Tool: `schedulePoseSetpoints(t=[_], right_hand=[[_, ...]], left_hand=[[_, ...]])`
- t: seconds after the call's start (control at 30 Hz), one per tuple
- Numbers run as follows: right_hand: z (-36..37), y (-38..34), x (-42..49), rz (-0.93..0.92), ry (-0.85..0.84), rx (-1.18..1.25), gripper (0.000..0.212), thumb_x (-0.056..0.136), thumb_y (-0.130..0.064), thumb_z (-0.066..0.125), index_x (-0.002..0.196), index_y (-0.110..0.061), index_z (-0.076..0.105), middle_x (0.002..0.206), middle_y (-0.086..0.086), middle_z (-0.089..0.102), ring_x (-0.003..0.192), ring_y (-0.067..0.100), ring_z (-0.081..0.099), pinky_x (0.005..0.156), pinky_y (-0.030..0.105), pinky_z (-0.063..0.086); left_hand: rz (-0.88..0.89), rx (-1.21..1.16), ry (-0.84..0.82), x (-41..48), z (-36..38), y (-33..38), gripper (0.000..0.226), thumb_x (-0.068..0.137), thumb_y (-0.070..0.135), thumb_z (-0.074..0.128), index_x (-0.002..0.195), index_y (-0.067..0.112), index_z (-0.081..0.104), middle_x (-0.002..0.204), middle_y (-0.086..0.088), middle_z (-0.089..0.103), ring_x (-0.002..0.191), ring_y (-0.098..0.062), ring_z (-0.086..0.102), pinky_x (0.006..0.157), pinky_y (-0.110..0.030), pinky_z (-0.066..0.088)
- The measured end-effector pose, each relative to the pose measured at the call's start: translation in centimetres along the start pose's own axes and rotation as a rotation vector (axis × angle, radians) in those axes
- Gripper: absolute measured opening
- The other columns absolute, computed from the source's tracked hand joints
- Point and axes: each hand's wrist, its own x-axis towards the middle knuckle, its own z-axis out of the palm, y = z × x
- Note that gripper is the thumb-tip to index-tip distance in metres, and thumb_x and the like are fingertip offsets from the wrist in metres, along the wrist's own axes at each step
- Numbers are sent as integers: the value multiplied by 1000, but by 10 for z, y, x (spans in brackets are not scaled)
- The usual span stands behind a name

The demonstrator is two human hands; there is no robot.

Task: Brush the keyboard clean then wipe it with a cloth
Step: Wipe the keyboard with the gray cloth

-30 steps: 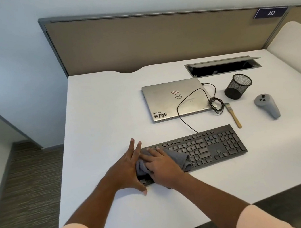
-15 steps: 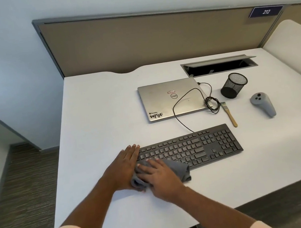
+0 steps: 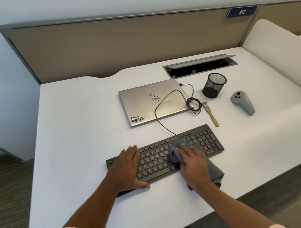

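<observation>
Black keyboard (image 3: 202,141) near the front of the white desk (image 3: 81,131), a bit slanted. Left grip (image 3: 126,168) flat on its left end, fingers straight and close together, holding nothing. Right grip (image 3: 193,163) on top of a grey cloth (image 3: 174,154), fingers laid out, pressing it onto the middle keys. One end of the cloth down on the desk by the wrist.

Brush (image 3: 210,114) with a wooden handle lying on its own, just behind the keyboard's right end. Closed silver laptop (image 3: 144,103) further back, with "DELL" upside down on the lid and a sticker saying "WMN". Small sticker above the logo too tiny to read. Black cable (image 3: 194,104) looped by the laptop, running to the keyboard. Black mesh cup (image 3: 214,85) and grey controller (image 3: 242,102) off to the right. Blue sign (image 3: 241,11) up on the back panel: "212".
</observation>
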Motion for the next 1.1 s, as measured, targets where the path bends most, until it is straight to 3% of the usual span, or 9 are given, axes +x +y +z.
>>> schedulePoseSetpoints(t=[0.13,0.37,0.57,0.63,0.77,0.83,0.93,1.03,1.1], right_hand=[[-1,-3,7,-322,-36,67,58,76,-17,70,133,-24,65,141,2,61,123,34,62,98,55,51],[-25,91,49,220,-64,134,55,89,-15,51,144,-19,55,146,13,56,130,39,52,109,48,43],[-10,73,46,-180,-114,64,53,87,-25,59,140,-21,59,144,10,58,129,40,56,107,55,46],[-18,95,59,-137,-90,90,54,90,-18,57,144,-23,55,145,8,57,128,37,55,109,47,46],[-35,129,82,220,-53,238,55,94,-11,52,148,-24,50,142,5,56,120,30,55,98,39,49],[-34,122,78,167,-84,204,56,93,-11,55,148,-21,50,147,9,54,126,34,54,103,42,47],[-25,108,61,-75,-163,109,56,92,-18,58,147,-20,52,152,11,49,136,40,47,112,48,40],[-38,119,68,-100,-287,266,51,100,-21,50,150,-30,46,156,0,45,140,26,44,116,36,37],[-55,135,76,-44,-272,443,47,98,-17,53,143,-29,55,145,-3,56,121,20,59,100,23,46]], left_hand=[[18,-26,-26,31,0,30,133,70,90,50,158,6,-3,167,-14,-5,154,-28,-4,118,-36,-9],[11,-1,-52,70,-1,67,132,70,89,49,158,8,-6,167,-12,-7,154,-27,-5,116,-37,-12],[20,13,-54,97,-4,94,128,75,85,52,158,7,-6,167,-12,-6,154,-25,-6,116,-35,-13],[29,24,-57,104,-5,101,129,74,85,53,158,8,-6,167,-11,-5,154,-24,-5,115,-35,-13],[23,33,-72,115,-4,110,132,71,87,54,158,8,-7,167,-12,-3,154,-24,-3,116,-35,-13],[17,23,-75,120,-4,113,134,69,88,54,158,7,-6,167,-13,-1,154,-25,-1,116,-34,-12],[11,28,-85,127,-4,119,137,66,90,53,158,7,-5,167,-13,1,153,-26,1,119,-35,-8],[-22,16,-80,129,-5,123,137,64,92,52,159,9,0,166,-12,5,152,-27,6,122,-36,0],[-32,46,-56,131,-8,127,136,63,94,49,159,9,5,166,-14,6,152,-29,7,122,-39,0]])
